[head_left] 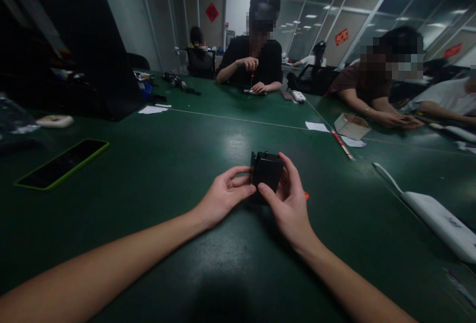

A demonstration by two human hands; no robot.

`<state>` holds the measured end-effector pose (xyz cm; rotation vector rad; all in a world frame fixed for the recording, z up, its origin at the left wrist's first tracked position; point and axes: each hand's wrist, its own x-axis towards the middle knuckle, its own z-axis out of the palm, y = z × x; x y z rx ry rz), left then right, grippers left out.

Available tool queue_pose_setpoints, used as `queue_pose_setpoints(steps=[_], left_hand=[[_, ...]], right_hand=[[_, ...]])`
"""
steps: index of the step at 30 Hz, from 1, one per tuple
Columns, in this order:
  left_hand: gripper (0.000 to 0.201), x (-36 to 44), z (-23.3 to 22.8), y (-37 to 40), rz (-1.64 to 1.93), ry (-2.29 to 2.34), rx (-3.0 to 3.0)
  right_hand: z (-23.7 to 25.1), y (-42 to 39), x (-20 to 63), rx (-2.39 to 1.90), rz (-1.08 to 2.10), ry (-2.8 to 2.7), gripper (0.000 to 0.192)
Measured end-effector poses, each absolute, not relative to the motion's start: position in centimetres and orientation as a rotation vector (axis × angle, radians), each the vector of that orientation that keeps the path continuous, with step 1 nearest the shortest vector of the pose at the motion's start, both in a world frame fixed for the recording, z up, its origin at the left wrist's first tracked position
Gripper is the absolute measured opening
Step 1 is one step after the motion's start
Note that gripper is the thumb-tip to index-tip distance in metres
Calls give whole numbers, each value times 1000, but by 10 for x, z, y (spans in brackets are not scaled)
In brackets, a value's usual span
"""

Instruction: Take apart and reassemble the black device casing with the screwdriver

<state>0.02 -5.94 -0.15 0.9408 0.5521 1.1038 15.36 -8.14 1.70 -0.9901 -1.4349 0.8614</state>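
Note:
A small black box-shaped device [269, 170] is held up between both hands over the green table [178, 273]. On its left side a thin black plate or flap stands slightly apart from the body. My left hand [226, 194] pinches that left edge, thumb in front and fingers behind. Around the right side wraps my right hand [288, 201], its thumb on the front face and its index finger along the top right edge. An orange tip [306, 195] shows just beyond my right hand; the rest of it is hidden.
A phone in a green case [63, 164] lies at left, near a black upright panel [74, 40]. At right are a white power strip [439, 219], a red stick [342, 144] and an open cardboard box [351, 126]. Across the table a person [253, 60] holds a screwdriver; others sit further right.

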Motion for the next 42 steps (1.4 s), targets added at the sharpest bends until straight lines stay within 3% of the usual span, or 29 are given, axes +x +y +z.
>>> queue_pose_setpoints(steps=[12,16,19,25,30,36,42], left_hand=[[72,4,-2,-73,1138,614,1385],[74,1,-4,-71,1131,688,1562],[67,-5,-4,-67,1021,659,1477],[64,-10,1,-63,907,658,1286],[56,-8,2,-68,913,764,1292],[76,-10,-1,-68,892,572,1184],[70,-13,1,-65,796,555,1125]], right_hand=[[13,-83,148,-999,977,-1415,71],[18,-82,154,-1090,1019,-1337,46],[17,-80,161,-1086,1121,-1276,41],[12,-76,167,-1021,1376,-1007,52],[15,-72,169,-1053,1406,-1025,44],[28,-75,169,-990,1396,-880,37],[22,-71,174,-1025,1356,-912,36]])
